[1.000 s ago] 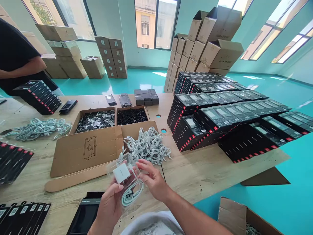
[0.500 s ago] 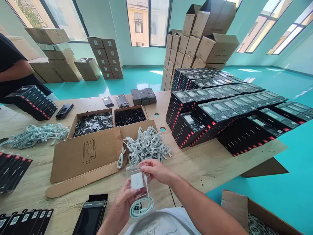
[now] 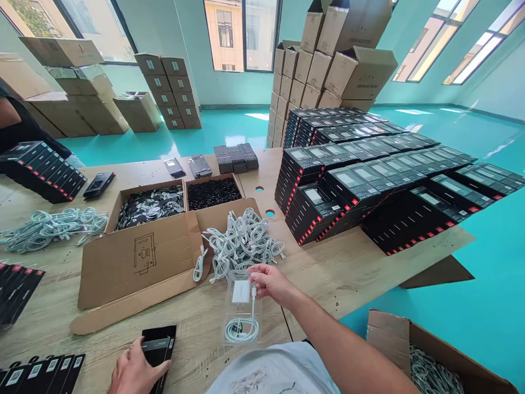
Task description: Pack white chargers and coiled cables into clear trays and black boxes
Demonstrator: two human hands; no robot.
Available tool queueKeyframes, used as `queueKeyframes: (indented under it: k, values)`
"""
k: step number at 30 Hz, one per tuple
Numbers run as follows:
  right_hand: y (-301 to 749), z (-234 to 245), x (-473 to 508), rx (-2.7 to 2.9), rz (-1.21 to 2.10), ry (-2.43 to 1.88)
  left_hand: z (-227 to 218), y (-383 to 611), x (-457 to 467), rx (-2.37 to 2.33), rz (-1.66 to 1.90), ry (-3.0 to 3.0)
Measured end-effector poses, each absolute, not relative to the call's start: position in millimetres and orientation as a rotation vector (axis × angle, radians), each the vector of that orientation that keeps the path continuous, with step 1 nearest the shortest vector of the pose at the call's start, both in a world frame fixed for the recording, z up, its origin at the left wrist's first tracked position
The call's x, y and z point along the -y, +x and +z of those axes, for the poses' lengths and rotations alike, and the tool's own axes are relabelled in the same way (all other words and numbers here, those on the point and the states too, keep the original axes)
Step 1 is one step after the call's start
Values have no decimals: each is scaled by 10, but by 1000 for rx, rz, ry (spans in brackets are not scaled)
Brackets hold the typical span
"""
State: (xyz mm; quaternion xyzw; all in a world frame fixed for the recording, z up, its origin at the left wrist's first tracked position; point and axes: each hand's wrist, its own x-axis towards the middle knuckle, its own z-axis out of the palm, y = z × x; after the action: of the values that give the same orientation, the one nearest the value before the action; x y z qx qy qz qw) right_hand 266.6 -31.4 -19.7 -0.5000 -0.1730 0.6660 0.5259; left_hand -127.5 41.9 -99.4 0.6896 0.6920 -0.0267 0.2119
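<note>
My right hand [image 3: 271, 283] pinches the upper right edge of a clear plastic tray [image 3: 230, 313]. In the tray lie a white charger block [image 3: 241, 291] and a coiled white cable [image 3: 241, 330]. Down at the lower left, my left hand [image 3: 137, 368] has its thumb and fingers on either side of a narrow black box [image 3: 158, 350], whose flap stands open at the far end. A heap of white cables [image 3: 241, 241] lies just beyond the tray.
Open cartons of dark discs [image 3: 151, 205] and small black parts [image 3: 214, 192] stand behind a cardboard flap [image 3: 135, 268]. Stacked black boxes [image 3: 361, 175] fill the right side. More white cables [image 3: 53, 227] lie left. A person [image 3: 16, 120] stands far left. A cable-filled carton [image 3: 389, 334] is lower right.
My left hand has let go of the tray and moved left onto the black box. The coiled cable now lies inside the tray, which my right hand still holds.
</note>
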Motion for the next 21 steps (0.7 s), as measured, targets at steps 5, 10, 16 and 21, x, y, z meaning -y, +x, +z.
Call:
queueKeyframes:
  k: [5, 10, 16, 21]
  values:
    - [2520, -108, 312, 376, 1491, -1058, -474, -688, -273, -1608, 212, 2050]
    - [2194, -77, 214, 418, 1179, -1003, 76, -80, -35, -1400, 480, 1875]
    - [2170, -79, 223, 595, 1004, -1108, 176, -18, -39, -1385, 572, 1940]
    - [2294, 77, 366, 769, 1025, -1222, 28, 38, -12, -1353, 627, 1985]
